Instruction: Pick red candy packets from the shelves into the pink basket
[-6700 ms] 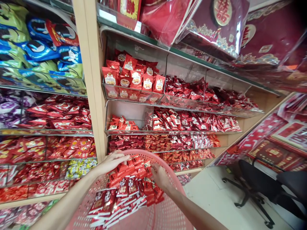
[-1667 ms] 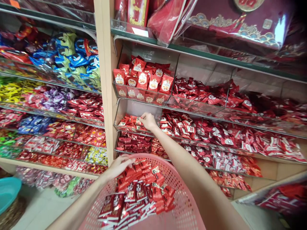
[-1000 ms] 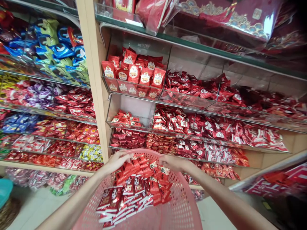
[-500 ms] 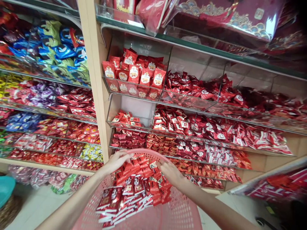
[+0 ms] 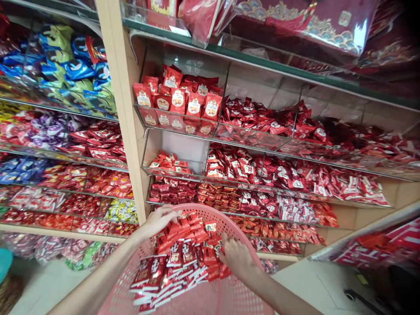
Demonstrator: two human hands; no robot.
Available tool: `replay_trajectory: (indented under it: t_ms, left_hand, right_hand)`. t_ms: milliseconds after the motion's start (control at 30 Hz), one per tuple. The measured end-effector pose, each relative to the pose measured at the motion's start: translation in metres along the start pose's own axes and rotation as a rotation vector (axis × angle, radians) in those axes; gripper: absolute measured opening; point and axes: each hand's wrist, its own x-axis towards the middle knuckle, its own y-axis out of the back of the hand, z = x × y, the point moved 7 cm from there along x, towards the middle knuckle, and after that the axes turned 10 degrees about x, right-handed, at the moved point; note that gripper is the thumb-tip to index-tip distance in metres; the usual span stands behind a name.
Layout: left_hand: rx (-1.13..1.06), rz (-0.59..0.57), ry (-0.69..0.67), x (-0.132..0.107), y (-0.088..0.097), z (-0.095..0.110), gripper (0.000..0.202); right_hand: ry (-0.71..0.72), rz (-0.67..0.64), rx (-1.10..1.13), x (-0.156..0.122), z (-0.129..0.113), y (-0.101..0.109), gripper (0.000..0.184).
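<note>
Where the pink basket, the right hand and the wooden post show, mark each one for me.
Pink basket [image 5: 210, 301], head view: bare inner surface.
Right hand [image 5: 236, 257], head view: back of the hand.
Wooden post [image 5: 122, 100], head view: its front face.

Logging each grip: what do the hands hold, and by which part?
Left hand: round pink perforated plastic basket, by its far-left rim. Right hand: at small red rectangular packets inside; grip unclear.

- My left hand, bare and slim-fingered
- My right hand, also bare
- My left forearm, slender, uncovered
- My right forearm, likewise slender and uncovered
</note>
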Motion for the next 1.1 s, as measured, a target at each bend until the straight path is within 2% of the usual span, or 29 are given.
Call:
replay_trajectory:
  t_ms: [400,600,800,1100]
  left_hand:
    - [0.010,-0.008,-0.017,0.000,-0.001,0.000,0.045]
    - [0.002,0.000,-0.026,-0.003,0.001,0.004,0.045]
    - [0.018,-0.002,-0.007,-0.007,0.001,0.003,0.043]
    - [-0.020,0.001,-0.049,-0.009,-0.001,0.001,0.041]
  right_hand:
    - [0.061,-0.047,0.038,-0.022,-0.003,0.015,0.038]
    - [0.060,0.000,0.001,-0.014,-0.009,0.011,0.037]
    - [0.046,0.057,-0.011,-0.004,-0.005,0.000,0.045]
    - [-0.010,-0.053,0.134,-0.016,0.003,-0.009,0.059]
